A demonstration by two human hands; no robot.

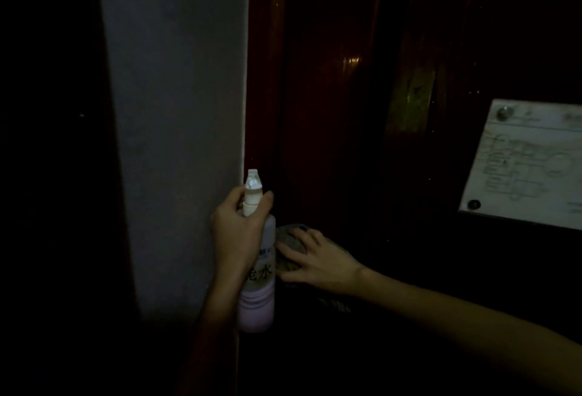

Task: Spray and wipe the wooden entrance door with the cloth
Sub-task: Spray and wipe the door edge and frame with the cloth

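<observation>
The scene is very dim. My left hand grips a spray bottle with a white nozzle and a pinkish lower half, held upright beside the door frame. Just to its right, my right hand presses a grey cloth flat against the dark reddish wooden door, fingers spread over it. Most of the cloth is hidden under the hand.
A pale grey wall stands left of the reddish door frame. A white plaque with a floor-plan drawing is fixed to the door at the right. The lower part of the view is too dark to make out.
</observation>
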